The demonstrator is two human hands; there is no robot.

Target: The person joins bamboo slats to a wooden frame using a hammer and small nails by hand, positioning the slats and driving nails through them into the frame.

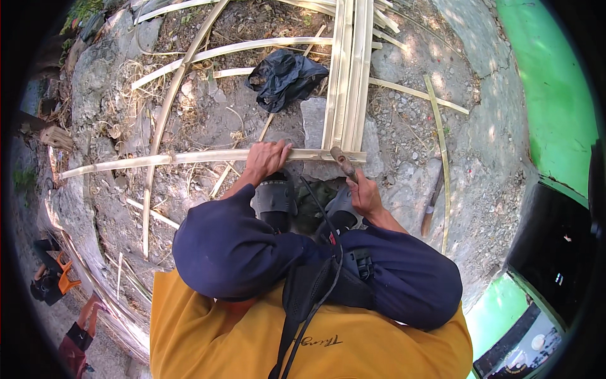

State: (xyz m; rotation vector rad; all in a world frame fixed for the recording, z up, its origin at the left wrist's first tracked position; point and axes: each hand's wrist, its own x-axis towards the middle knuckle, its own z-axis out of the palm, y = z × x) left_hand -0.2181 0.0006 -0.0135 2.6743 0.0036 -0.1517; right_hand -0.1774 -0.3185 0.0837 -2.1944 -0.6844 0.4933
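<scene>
A long pale bamboo strip [208, 157] lies crosswise in front of me, its right end over the near ends of several parallel bamboo slats [346, 76]. My left hand [268, 158] is closed around this strip, left of the slats. My right hand [366, 194] grips a short brown rod-like tool [344, 163] with a rounded end; its exact kind is unclear. The tool's end is over the strip where it crosses the slats. Under the slats' near ends is a flat stone slab [313, 123].
A crumpled black plastic bag [287, 79] lies left of the slats. Loose bamboo strips [180, 82] are strewn about the rough ground. At right are a wooden-handled knife [429, 211], a thin strip [439, 136] and a green wall [552, 88]. Two people [79, 341] are at lower left.
</scene>
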